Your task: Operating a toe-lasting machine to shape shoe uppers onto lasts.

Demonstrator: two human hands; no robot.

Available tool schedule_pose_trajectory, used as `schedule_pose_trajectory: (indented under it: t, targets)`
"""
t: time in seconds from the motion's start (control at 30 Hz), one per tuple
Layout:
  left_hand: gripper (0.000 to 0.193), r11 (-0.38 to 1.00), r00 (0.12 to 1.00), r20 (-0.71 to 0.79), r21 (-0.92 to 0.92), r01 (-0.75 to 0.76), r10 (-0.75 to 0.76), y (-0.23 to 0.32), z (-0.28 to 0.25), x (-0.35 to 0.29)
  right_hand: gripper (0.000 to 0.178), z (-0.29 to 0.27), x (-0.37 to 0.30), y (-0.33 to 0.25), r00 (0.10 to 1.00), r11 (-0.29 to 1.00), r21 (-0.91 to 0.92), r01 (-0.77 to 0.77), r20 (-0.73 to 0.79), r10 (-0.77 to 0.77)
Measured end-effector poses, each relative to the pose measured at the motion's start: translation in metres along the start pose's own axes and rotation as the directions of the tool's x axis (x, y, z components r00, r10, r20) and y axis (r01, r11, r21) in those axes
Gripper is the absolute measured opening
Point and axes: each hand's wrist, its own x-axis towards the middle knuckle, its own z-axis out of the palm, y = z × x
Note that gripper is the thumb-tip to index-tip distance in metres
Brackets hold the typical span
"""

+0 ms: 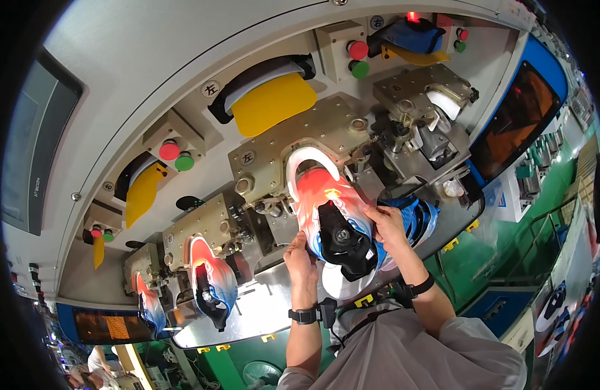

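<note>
A red, white and blue shoe upper (310, 187) with a black inside sits toe-first at the middle metal clamp station (300, 133). A white curved pad (293, 168) arches around its toe. Red light falls on the upper's front. My left hand (300, 261) grips its left side near the heel, thumb uppermost. On the opposite side my right hand (387, 227) pinches the edge, its lower fingers partly hidden. A blue and black shoe upper (422, 220) lies just beyond my right hand. Below the heel shows a white rounded piece (347, 285), partly covered.
Leftward, two similar uppers (213, 281) (150, 304) sit at other stations. Another metal station (430, 123) stands at right. Yellow-tongued moulds (274, 104) and red and green buttons (170, 150) line the machine wall. A dark screen (37, 143) is far left; the pale work ledge (261, 305) runs in front.
</note>
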Motion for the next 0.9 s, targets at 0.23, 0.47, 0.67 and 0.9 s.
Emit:
schedule_pose_trajectory:
  t: [0.23,0.47,0.67,0.9]
  targets:
    - [0.02,0.998,0.999,-0.03,0.053,0.019,-0.017,-0.002,-0.002,0.001,0.028,0.0,0.003,0.0,1.0,1.0,-0.015,-0.003,-0.017,0.002]
    - [0.018,0.999,0.998,-0.065,0.049,-0.008,0.011,-0.001,0.0,0.0,0.033,0.003,0.001,-0.005,1.0,1.0,-0.015,-0.014,-0.002,0.014]
    - [0.017,0.998,1.0,-0.024,0.06,-0.018,0.019,-0.006,-0.002,0.003,0.034,0.0,0.003,-0.002,1.0,1.0,-0.023,-0.008,-0.014,0.008]
    - [0.016,0.997,0.998,-0.058,0.07,-0.033,0.038,-0.009,-0.007,0.008,0.033,-0.002,0.005,0.004,1.0,0.999,-0.051,0.003,-0.013,-0.004]
